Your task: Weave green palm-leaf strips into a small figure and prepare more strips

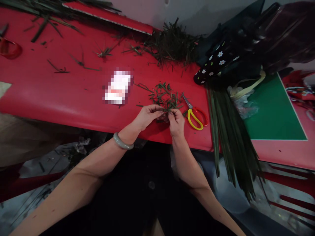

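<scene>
My left hand [152,115], with a pale green bangle [121,143] on its wrist, pinches a small piece of green leaf strip near the table's front edge. Thumb and fingers of my right hand [176,120] close on the same piece from the other side. Its exact shape is hard to make out between the fingertips. Just beyond them lies a loose heap of cut leaf bits [164,95]. Scissors [195,118] with one yellow and one red handle rest on the table to the right of my right hand, blades pointing away.
On the red table [73,95] a lit phone [118,88] lies to the left. A dark pile of leaf scraps [174,42] sits against the wall. Long green leaves [228,131] hang over the right edge beside a green board [275,114]. Red-handled scissors [10,49] lie far left.
</scene>
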The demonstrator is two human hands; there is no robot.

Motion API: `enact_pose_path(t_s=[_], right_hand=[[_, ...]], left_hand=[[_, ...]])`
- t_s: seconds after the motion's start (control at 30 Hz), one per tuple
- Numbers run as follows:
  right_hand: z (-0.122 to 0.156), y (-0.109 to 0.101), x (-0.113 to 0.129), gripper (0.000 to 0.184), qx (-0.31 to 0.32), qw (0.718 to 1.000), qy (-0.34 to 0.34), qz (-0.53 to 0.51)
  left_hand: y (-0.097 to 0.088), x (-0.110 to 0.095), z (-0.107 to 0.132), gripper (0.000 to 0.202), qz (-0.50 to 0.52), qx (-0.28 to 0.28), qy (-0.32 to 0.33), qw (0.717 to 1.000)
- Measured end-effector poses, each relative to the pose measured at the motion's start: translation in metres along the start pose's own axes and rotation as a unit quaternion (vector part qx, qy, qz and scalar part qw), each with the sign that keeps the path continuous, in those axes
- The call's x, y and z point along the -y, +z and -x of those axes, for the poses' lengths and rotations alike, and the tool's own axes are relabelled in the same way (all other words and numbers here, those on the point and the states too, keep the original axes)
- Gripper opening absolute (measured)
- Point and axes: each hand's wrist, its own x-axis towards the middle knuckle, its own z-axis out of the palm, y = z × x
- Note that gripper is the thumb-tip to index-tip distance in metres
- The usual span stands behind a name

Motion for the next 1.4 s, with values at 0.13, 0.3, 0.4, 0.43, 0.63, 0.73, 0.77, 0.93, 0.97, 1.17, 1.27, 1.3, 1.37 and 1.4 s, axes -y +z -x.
enact_pose_path(t_s=[0.13,0.3,0.4,0.43,0.63,0.73,0.77,0.93,0.97,1.17,1.27,1.3,1.37,1.4], right_hand=[[-0.001,0.0,-0.001,0.018,0.004,1.0,-0.006,0.002],[0.0,0.0,0.001,0.018,0.016,1.0,-0.011,-0.003],[0.001,0.0,0.004,0.02,0.025,0.999,-0.018,0.011],[0.001,0.0,0.004,0.02,0.025,0.999,-0.022,0.022],[0.004,0.002,0.006,0.019,0.03,0.997,-0.049,0.06],[0.005,0.003,0.009,0.018,0.032,0.994,-0.07,0.081],[0.005,0.003,0.01,0.018,0.032,0.993,-0.075,0.086],[0.004,0.002,0.009,0.018,0.032,0.996,-0.063,0.058],[0.004,0.002,0.008,0.018,0.031,0.997,-0.056,0.046],[0.003,0.002,0.004,0.017,0.04,0.998,-0.036,-0.015],[0.002,0.001,0.003,0.016,0.016,1.0,-0.006,-0.012],[0.002,0.001,0.002,0.016,0.009,1.0,0.004,-0.009],[0.001,0.0,0.001,0.016,0.005,1.0,0.018,-0.012],[0.001,0.0,0.001,0.017,0.007,1.0,0.021,-0.016]], left_hand=[[-0.001,0.0,-0.001,0.022,0.004,0.011,0.006,1.0],[-0.001,0.001,-0.001,0.016,-0.006,0.009,0.009,1.0],[0.001,0.0,0.0,0.015,-0.04,-0.008,0.028,0.999],[0.001,0.0,0.0,0.015,-0.054,-0.012,0.033,0.998],[-0.003,0.006,-0.002,0.015,-0.141,-0.062,0.099,0.983],[-0.005,0.009,-0.003,0.014,-0.143,-0.09,0.118,0.978],[-0.005,0.009,-0.003,0.013,-0.138,-0.095,0.119,0.979],[-0.005,0.007,-0.004,0.014,-0.102,-0.076,0.094,0.987],[-0.005,0.006,-0.004,0.015,-0.092,-0.062,0.084,0.99],[-0.003,0.001,0.0,0.026,-0.038,0.035,0.008,0.999],[-0.001,0.001,0.002,0.027,-0.062,0.043,0.009,0.997],[-0.001,0.001,0.003,0.027,-0.076,0.039,0.015,0.996],[0.0,0.002,0.003,0.026,-0.105,0.035,0.029,0.993],[0.0,0.002,0.003,0.026,-0.121,0.034,0.035,0.991]])
